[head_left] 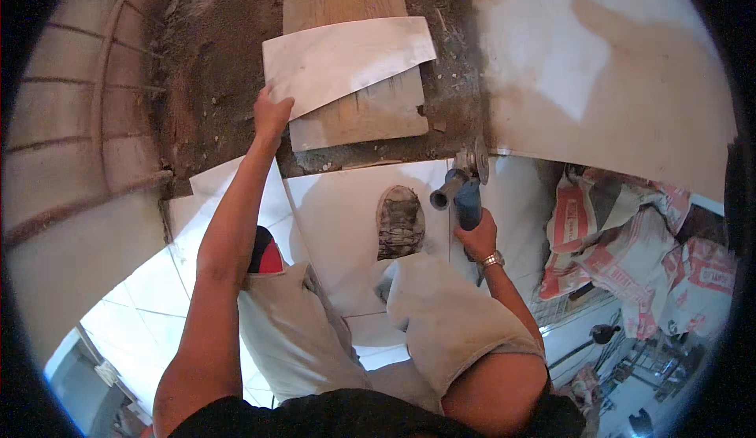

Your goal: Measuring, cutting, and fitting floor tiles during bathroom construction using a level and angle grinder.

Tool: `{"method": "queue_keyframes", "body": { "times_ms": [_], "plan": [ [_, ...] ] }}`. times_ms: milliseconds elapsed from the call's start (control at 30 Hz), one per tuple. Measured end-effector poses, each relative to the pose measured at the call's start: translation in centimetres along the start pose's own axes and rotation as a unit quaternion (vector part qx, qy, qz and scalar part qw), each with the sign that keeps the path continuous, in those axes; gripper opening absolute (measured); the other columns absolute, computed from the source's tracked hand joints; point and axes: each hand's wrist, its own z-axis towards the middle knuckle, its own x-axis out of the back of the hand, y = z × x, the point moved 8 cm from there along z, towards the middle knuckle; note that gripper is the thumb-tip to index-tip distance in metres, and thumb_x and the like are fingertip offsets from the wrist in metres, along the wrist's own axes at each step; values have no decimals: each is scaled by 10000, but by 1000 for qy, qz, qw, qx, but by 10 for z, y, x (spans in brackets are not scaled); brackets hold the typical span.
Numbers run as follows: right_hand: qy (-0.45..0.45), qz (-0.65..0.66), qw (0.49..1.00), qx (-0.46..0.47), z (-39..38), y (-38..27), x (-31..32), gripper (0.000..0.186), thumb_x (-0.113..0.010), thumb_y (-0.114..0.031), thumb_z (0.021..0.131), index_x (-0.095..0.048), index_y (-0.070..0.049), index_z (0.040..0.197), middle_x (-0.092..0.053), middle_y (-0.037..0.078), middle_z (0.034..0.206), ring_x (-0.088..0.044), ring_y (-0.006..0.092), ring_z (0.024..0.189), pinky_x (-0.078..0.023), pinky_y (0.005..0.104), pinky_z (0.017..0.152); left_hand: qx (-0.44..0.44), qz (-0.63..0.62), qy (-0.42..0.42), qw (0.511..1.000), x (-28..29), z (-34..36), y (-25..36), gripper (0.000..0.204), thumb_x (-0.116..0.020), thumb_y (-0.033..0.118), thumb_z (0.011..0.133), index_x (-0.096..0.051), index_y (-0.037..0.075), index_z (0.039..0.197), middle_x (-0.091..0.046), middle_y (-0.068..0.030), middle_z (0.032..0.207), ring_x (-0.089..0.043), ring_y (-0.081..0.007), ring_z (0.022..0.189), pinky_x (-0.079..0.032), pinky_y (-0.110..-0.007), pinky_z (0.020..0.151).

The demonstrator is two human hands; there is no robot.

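My left hand [272, 114] grips the lower left corner of a white tile piece [346, 56], thumb on top. The tile has a slanted lower edge and lies across a wooden board [358, 123] on the dirt. My right hand [477, 237] is closed round the body of a blue angle grinder [468, 206]. Its side handle [446, 192] sticks out toward the left, and its disc [482, 160] is at the top, apart from the tile. Whether the disc is turning, I cannot tell.
Bare dirt [213, 68] surrounds the board. White floor tiles [323, 202] lie under my worn shoe [400, 221]. A block wall [63, 115] with a pipe stands on the left; a pale wall [543, 99] is on the right. Red-and-white sacks [571, 214] and clutter lie at the lower right.
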Motion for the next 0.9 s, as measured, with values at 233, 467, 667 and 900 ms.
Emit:
{"method": "queue_keyframes", "body": {
  "times_ms": [233, 467, 667, 900],
  "plan": [
    [-133, 113, 983, 46, 33, -83, 13, 537, -814, -223, 644, -628, -2, 1096, -706, 155, 967, -683, 266, 881, -537, 384, 824, -35, 136, 65, 988, -12, -1, 2, 617, -695, 206, 738, -573, 7, 1309, -635, -244, 1217, -607, -374, 1142, -448, -425, 1025],
    [-306, 344, 886, 54, 69, -157, -43, 364, -815, -202, 722, -653, -28, 997, -668, 26, 840, -613, 118, 715, -518, 293, 668, 102, -296, -489, 814, -138, -172, 64, 574, -483, 522, 1003, -569, 21, 1272, -624, -134, 1177, -589, -233, 1111, -457, -384, 987],
    [-388, 461, 798, -20, 49, -214, -74, 350, -758, -169, 776, -629, 5, 1051, -686, 91, 856, -677, 193, 669, -569, 329, 624, 70, -403, -343, 845, -127, -177, 93, 690, -330, 644, 1009, -598, 23, 1141, -644, -79, 967, -630, -167, 879, -524, -331, 805],
    [-354, 380, 854, 40, 74, -267, -67, 266, -782, -228, 719, -680, -27, 860, -683, 54, 775, -641, 143, 668, -529, 309, 628, 82, -472, -272, 835, -109, -143, 111, 686, -291, 672, 1002, -521, 93, 1287, -610, -58, 1096, -619, -197, 975, -499, -359, 913]
  ]
}}
